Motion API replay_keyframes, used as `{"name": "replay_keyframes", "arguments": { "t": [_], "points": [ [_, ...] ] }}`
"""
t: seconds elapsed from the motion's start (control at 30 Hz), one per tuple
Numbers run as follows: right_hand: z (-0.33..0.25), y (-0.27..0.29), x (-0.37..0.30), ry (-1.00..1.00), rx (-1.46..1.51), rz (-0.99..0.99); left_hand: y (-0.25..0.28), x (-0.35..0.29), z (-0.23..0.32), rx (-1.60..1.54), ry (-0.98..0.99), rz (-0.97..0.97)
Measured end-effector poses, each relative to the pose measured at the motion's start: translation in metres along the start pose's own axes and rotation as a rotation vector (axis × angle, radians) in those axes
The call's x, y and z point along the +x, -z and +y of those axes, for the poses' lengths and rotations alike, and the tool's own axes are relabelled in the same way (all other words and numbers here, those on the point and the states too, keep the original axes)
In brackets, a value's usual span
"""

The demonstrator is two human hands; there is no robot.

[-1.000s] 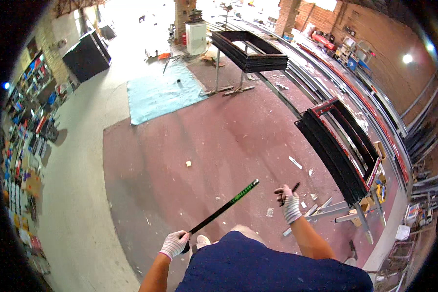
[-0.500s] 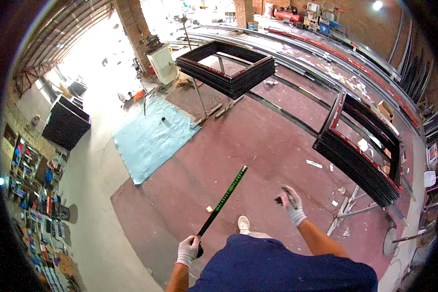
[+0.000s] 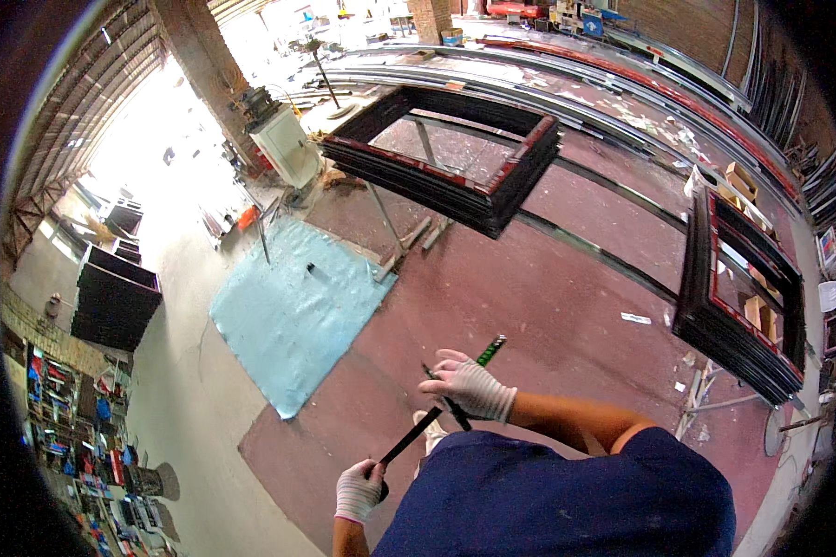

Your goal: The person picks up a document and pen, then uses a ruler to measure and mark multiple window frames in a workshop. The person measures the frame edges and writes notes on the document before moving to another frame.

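My left hand (image 3: 359, 490), in a pale knitted glove, is closed around the lower end of a long narrow black strip (image 3: 411, 436) with green markings. The strip slants up and to the right, its green-marked far end (image 3: 492, 350) showing beyond my other hand. My right hand (image 3: 472, 384), gloved the same way, is over the strip's middle and hides part of it. A slim dark object (image 3: 457, 412) pokes out above and below the right hand's fingers and crosses the strip. Its exact kind is unclear.
A light-blue sheet (image 3: 297, 306) lies on the reddish floor ahead left. Stacked black rectangular frames (image 3: 418, 182) rest on a stand ahead, and another frame stack (image 3: 738, 343) is at the right. Long metal profiles (image 3: 567, 107) lie behind. Tools and parts (image 3: 74, 436) crowd the left side.
My right hand has swung left from open air to the strip's middle, bringing the slim dark object with it. The left hand keeps its hold. The view has shifted.
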State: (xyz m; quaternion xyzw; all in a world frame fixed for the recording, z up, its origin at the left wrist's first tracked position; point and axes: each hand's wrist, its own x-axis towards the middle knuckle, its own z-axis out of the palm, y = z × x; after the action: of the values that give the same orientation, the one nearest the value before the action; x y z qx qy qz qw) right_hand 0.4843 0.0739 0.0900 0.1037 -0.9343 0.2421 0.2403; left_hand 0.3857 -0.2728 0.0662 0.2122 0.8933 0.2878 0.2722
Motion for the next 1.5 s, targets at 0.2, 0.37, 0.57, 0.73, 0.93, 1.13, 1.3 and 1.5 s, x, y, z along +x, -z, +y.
{"name": "replay_keyframes", "arguments": {
  "t": [0.2, 0.37, 0.57, 0.73, 0.93, 1.13, 1.3, 1.5],
  "points": [
    [0.072, 0.008, 0.094, -0.22, -0.231, 0.039, 0.11, 0.201, 0.072, 0.191, -0.306, -0.149],
    [0.146, 0.027, 0.153, -0.333, -0.325, 0.184, 0.16, 0.366, 0.143, 0.38, -0.445, -0.282],
    [0.279, 0.042, 0.205, -0.623, -0.45, 0.384, 0.168, 0.528, 0.305, 0.636, -0.737, -0.175],
    [0.364, 0.07, 0.244, -0.861, -0.301, 0.478, 0.168, 0.631, 0.415, 0.807, -0.865, -0.194],
    [0.415, 0.076, 0.256, -1.051, -0.361, 0.549, 0.141, 0.722, 0.481, 0.855, -1.006, -0.353],
    [0.432, 0.072, 0.257, -1.064, -0.444, 0.672, 0.121, 0.756, 0.51, 0.777, -1.112, -0.447],
    [0.436, 0.082, 0.274, -1.135, -0.43, 0.654, 0.12, 0.79, 0.52, 0.919, -1.078, -0.563],
    [0.439, 0.063, 0.319, -1.3, -0.628, 0.692, 0.18, 0.879, 0.51, 0.933, -1.145, -0.729]
  ]
}}
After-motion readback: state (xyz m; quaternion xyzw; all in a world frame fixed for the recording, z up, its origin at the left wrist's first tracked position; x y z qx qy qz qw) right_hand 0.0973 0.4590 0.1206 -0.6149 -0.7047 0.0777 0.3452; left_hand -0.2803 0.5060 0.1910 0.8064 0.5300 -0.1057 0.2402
